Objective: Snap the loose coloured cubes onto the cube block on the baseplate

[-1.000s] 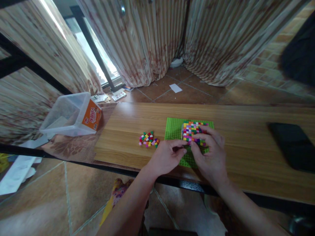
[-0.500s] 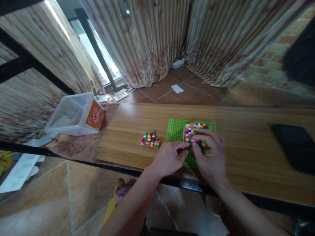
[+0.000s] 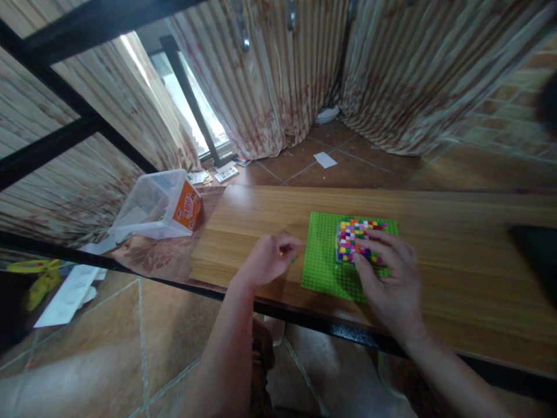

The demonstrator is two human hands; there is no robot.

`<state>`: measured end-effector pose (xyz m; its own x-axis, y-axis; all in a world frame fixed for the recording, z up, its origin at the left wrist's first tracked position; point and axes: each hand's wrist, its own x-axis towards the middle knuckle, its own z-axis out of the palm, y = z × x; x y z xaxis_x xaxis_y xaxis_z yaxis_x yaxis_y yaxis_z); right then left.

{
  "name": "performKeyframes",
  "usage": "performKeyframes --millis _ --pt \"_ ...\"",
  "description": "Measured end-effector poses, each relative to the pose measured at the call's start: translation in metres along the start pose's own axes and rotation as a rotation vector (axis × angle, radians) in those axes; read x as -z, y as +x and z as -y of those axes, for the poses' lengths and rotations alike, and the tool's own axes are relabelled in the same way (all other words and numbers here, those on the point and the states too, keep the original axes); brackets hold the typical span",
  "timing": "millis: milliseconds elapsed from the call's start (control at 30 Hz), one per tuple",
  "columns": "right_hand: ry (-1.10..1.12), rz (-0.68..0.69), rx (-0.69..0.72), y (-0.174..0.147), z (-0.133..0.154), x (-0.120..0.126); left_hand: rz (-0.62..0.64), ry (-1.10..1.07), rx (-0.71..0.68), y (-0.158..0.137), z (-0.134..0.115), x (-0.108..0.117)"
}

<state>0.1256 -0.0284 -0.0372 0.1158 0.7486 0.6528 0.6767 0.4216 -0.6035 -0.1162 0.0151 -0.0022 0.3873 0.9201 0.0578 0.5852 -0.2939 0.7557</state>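
Note:
A block of small multicoloured toy bricks point(image 3: 349, 240) stands on a green studded baseplate point(image 3: 321, 255). My right hand point(image 3: 391, 273) rests over the block's right part, thumb at its near edge and fingers across the top, holding it. Left of the baseplate, my left hand point(image 3: 267, 261) hovers low at the spot of the loose bricks point(image 3: 282, 253), its thumb and fingers apart. It covers most of those bricks; only a few specks of colour show between and below the fingers.
A clear plastic bin point(image 3: 150, 203) with an orange label stands beyond the left end of the wooden table point(image 3: 256, 206). A dark flat object point(image 3: 537, 249) lies at the right. The table's dark near edge point(image 3: 322, 325) runs under my forearms.
My left hand has left the block and moved left to the loose bricks, covering them. My right hand stays on the block. The whole view has shifted slightly, with things now further right.

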Motion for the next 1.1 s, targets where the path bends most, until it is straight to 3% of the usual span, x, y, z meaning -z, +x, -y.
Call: performKeyframes --millis 100,233,467,700,867,1100 --pt "0.006 -0.026 -0.005 0.002 0.001 0.000 0.051 0.117 0.010 -0.001 0.011 0.013" --pt "0.003 -0.038 -0.006 0.002 0.001 0.000 0.088 0.207 -0.014 -0.002 0.009 0.013" --pt "0.000 -0.054 0.010 0.002 0.001 0.001 0.135 0.256 0.005 -0.002 0.005 0.005" --pt "-0.006 -0.055 0.021 0.003 -0.001 0.002 0.103 0.234 0.036 -0.001 0.004 0.007" --pt "-0.015 -0.071 0.047 0.004 0.000 0.003 0.024 0.014 -0.053 0.000 -0.006 0.000" --pt "-0.020 0.022 0.228 0.003 0.013 0.006 -0.046 -0.422 -0.083 0.003 -0.032 -0.036"
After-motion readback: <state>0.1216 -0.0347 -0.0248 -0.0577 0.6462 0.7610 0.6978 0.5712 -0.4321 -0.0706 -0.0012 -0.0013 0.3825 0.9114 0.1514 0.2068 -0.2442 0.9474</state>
